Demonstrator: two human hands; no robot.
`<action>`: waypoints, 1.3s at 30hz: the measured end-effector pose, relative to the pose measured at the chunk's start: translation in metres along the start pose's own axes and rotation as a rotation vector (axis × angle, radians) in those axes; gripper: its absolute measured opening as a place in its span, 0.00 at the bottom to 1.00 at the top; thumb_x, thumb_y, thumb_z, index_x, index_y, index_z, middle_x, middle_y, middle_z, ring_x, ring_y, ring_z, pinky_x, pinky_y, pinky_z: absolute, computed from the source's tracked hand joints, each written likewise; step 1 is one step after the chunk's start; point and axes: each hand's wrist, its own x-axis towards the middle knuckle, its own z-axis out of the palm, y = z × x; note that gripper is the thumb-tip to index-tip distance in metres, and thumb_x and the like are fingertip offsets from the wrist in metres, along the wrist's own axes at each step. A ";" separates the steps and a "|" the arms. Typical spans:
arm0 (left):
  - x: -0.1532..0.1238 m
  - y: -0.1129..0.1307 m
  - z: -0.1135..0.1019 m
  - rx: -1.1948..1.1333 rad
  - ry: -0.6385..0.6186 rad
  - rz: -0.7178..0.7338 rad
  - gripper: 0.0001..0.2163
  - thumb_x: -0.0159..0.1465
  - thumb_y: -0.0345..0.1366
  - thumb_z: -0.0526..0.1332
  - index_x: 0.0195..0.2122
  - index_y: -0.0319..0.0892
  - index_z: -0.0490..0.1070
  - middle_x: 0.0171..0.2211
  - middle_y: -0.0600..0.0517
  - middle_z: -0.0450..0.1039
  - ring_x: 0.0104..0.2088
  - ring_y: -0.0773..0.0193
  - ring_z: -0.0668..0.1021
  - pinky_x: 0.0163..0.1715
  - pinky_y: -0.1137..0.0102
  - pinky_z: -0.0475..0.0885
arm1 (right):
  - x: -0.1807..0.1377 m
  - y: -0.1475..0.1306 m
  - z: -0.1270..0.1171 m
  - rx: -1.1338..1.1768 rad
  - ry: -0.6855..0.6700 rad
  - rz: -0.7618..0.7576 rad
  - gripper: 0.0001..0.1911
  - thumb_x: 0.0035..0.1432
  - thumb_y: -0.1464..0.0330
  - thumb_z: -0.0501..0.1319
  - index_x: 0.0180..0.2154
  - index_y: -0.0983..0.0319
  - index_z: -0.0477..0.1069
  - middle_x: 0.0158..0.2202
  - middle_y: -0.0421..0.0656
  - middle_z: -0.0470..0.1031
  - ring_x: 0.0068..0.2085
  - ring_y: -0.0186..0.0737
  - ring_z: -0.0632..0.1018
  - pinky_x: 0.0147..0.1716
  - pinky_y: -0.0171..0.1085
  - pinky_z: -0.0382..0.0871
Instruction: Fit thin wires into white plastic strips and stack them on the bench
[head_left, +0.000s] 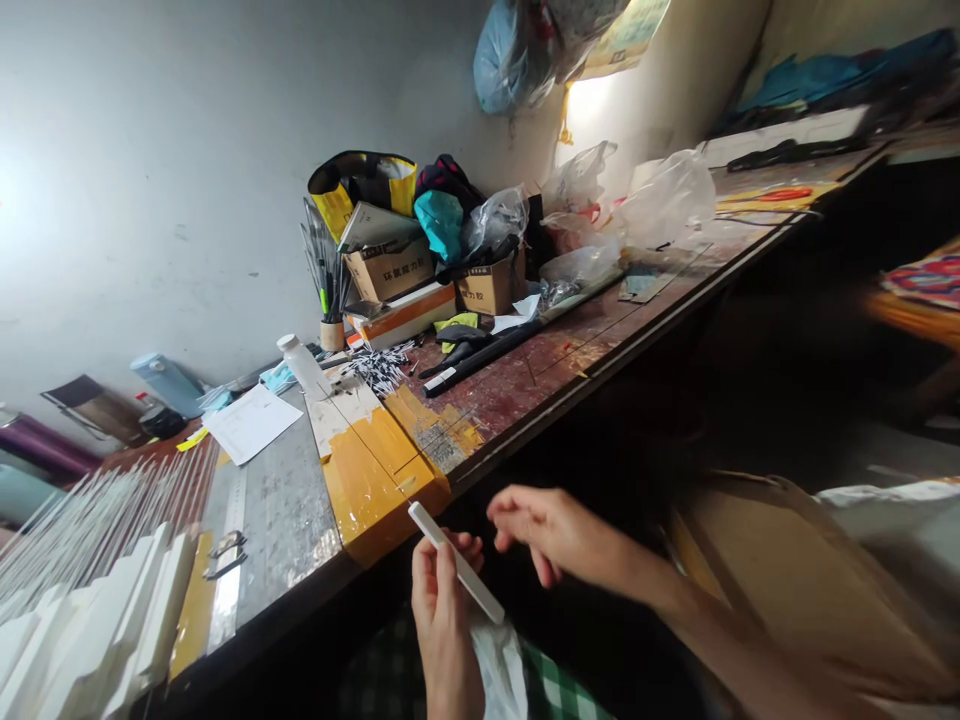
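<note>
My left hand (442, 610) is closed around a slim white bar (459, 565), with the thumb lying along it. The bar slants from upper left to lower right, just off the table's front edge. A thin dark rod or wire seems to run from its upper end over the yellow-taped patch (379, 490); I cannot tell if they are joined. To the right of the bar, my right hand (546, 530) hangs in the air, fingers loosely bent and apart, slightly blurred, with nothing visible in it. White translucent plastic (501, 665) lies beneath the bar, beside my left hand.
Several white bars with long thin rods (112, 610) lie at left, beside a metal ruler (229, 560). A white bottle (304, 365), black-and-white small parts (380, 368), a black tube (484, 357) and boxes (390, 268) stand farther back. A cardboard box (795, 580) is at right.
</note>
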 end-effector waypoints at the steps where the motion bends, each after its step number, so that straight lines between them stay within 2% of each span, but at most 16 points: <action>1: 0.004 0.000 0.005 -0.015 -0.002 0.013 0.12 0.61 0.45 0.61 0.40 0.42 0.68 0.38 0.49 0.75 0.43 0.58 0.78 0.45 0.65 0.70 | -0.012 0.012 0.008 -0.072 -0.035 0.051 0.14 0.62 0.58 0.56 0.38 0.62 0.71 0.31 0.40 0.79 0.14 0.24 0.69 0.11 0.23 0.55; 3: 0.010 -0.001 0.012 -0.024 0.004 0.038 0.11 0.62 0.44 0.61 0.38 0.42 0.66 0.38 0.49 0.75 0.42 0.58 0.78 0.43 0.64 0.72 | -0.031 0.033 0.020 -0.175 -0.046 0.112 0.11 0.62 0.60 0.55 0.38 0.60 0.69 0.25 0.35 0.76 0.14 0.25 0.67 0.13 0.25 0.55; 6: 0.017 -0.003 0.019 -0.041 0.016 0.048 0.11 0.63 0.43 0.61 0.37 0.42 0.64 0.38 0.48 0.74 0.39 0.58 0.79 0.39 0.63 0.74 | -0.048 0.050 0.029 -0.349 0.079 0.112 0.05 0.59 0.65 0.58 0.37 0.59 0.68 0.22 0.33 0.73 0.20 0.29 0.70 0.19 0.27 0.59; 8: 0.019 -0.005 0.022 -0.063 0.016 0.043 0.10 0.63 0.43 0.60 0.37 0.42 0.63 0.35 0.50 0.73 0.37 0.59 0.79 0.36 0.64 0.75 | -0.053 0.051 0.030 -0.469 0.170 0.078 0.02 0.59 0.67 0.58 0.34 0.58 0.69 0.25 0.35 0.74 0.26 0.32 0.73 0.24 0.29 0.62; 10: 0.020 -0.006 0.025 -0.078 0.005 0.034 0.10 0.63 0.43 0.60 0.36 0.42 0.63 0.32 0.53 0.70 0.35 0.60 0.79 0.34 0.65 0.75 | -0.056 0.048 0.029 -0.553 0.218 0.045 0.05 0.61 0.67 0.56 0.32 0.58 0.69 0.28 0.37 0.74 0.29 0.34 0.75 0.27 0.30 0.64; 15: 0.017 -0.004 0.030 -0.148 -0.035 0.007 0.12 0.65 0.43 0.57 0.45 0.42 0.64 0.34 0.52 0.68 0.36 0.60 0.78 0.37 0.62 0.76 | -0.060 0.035 0.023 -0.584 0.230 -0.025 0.10 0.64 0.66 0.51 0.35 0.57 0.71 0.33 0.39 0.76 0.33 0.36 0.77 0.33 0.31 0.67; 17: 0.017 -0.002 0.031 -0.179 -0.037 -0.013 0.12 0.65 0.42 0.57 0.45 0.42 0.64 0.34 0.52 0.68 0.37 0.60 0.78 0.37 0.62 0.76 | -0.062 0.032 0.020 -0.585 0.239 -0.039 0.11 0.65 0.65 0.51 0.35 0.57 0.71 0.32 0.39 0.76 0.33 0.36 0.77 0.32 0.31 0.68; 24: 0.019 0.002 0.033 -0.156 -0.042 -0.053 0.10 0.64 0.43 0.59 0.36 0.41 0.63 0.32 0.52 0.70 0.32 0.63 0.79 0.31 0.67 0.75 | -0.066 0.029 0.016 -0.665 0.273 -0.077 0.07 0.62 0.67 0.54 0.35 0.57 0.70 0.28 0.37 0.73 0.28 0.34 0.75 0.29 0.32 0.67; 28: 0.017 0.001 0.035 -0.166 -0.027 -0.072 0.11 0.62 0.43 0.61 0.36 0.41 0.64 0.31 0.53 0.70 0.30 0.64 0.78 0.30 0.67 0.76 | -0.068 0.022 0.017 -0.644 0.262 -0.100 0.11 0.64 0.66 0.51 0.36 0.56 0.72 0.30 0.39 0.76 0.30 0.36 0.77 0.29 0.32 0.68; 33: 0.016 0.003 0.034 -0.268 -0.034 -0.093 0.14 0.63 0.44 0.60 0.44 0.40 0.67 0.34 0.50 0.71 0.35 0.60 0.79 0.37 0.62 0.76 | -0.067 0.014 0.015 -0.629 0.273 -0.087 0.12 0.64 0.66 0.50 0.35 0.56 0.73 0.28 0.38 0.77 0.28 0.38 0.79 0.28 0.33 0.69; 39: 0.021 0.002 0.034 -0.262 0.026 -0.129 0.12 0.60 0.42 0.63 0.38 0.40 0.66 0.32 0.51 0.71 0.30 0.63 0.79 0.31 0.65 0.77 | -0.068 0.014 0.013 -0.766 0.244 -0.052 0.08 0.62 0.65 0.54 0.35 0.56 0.71 0.23 0.37 0.74 0.24 0.38 0.76 0.25 0.34 0.66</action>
